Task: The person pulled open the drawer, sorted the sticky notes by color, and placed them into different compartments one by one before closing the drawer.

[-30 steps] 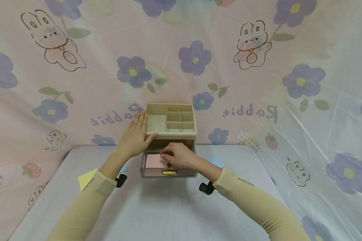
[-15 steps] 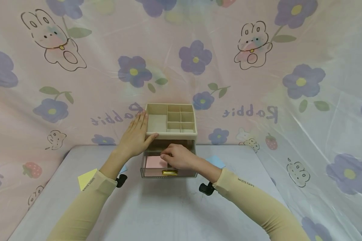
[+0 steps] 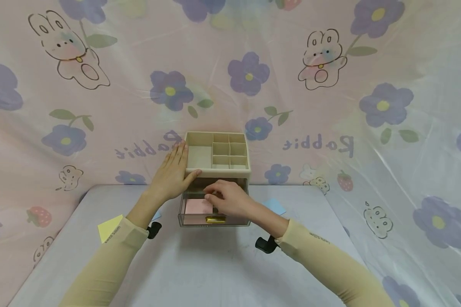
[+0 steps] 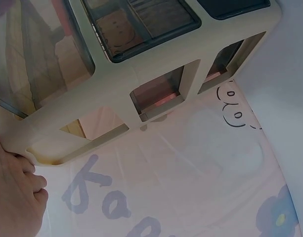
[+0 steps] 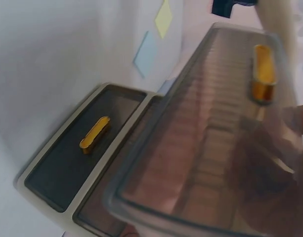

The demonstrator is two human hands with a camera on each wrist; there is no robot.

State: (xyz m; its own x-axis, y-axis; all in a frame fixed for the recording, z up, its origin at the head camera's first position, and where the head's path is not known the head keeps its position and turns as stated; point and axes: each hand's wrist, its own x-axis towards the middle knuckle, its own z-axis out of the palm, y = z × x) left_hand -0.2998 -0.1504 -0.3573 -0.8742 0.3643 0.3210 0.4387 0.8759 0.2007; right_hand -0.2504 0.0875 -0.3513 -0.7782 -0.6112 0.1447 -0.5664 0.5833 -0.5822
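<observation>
Pale pink sheeting (image 3: 292, 111), printed with rabbits and purple flowers, forms the backdrop behind a white-covered desk (image 3: 223, 264), as I see it from the room. At the far edge of the desk stands a cream organizer (image 3: 218, 173), its top divided into one large compartment and six small ones. Its upper drawer (image 3: 194, 220), clear-fronted with a gold handle (image 3: 215, 219), is pulled out; lower drawers are closed beneath it. Pink paper (image 3: 198, 206) lies inside the open drawer, toward the person's left. Left hand (image 3: 169, 177): fingers extended along the organizer's left side, thumb on the front rim, the grip not clenched. Right hand (image 3: 230, 199): fingers bent over the drawer beside the pink paper, thumb and forefinger tips close together; whether this grip holds anything, I cannot tell. A yellow sheet (image 3: 109, 228) lies on the desk, partly under the left sleeve (image 3: 100, 264); a blue sheet (image 3: 275, 206) rests beyond the right wrist, and another blue piece (image 3: 156, 216) shows beside the left wrist.
</observation>
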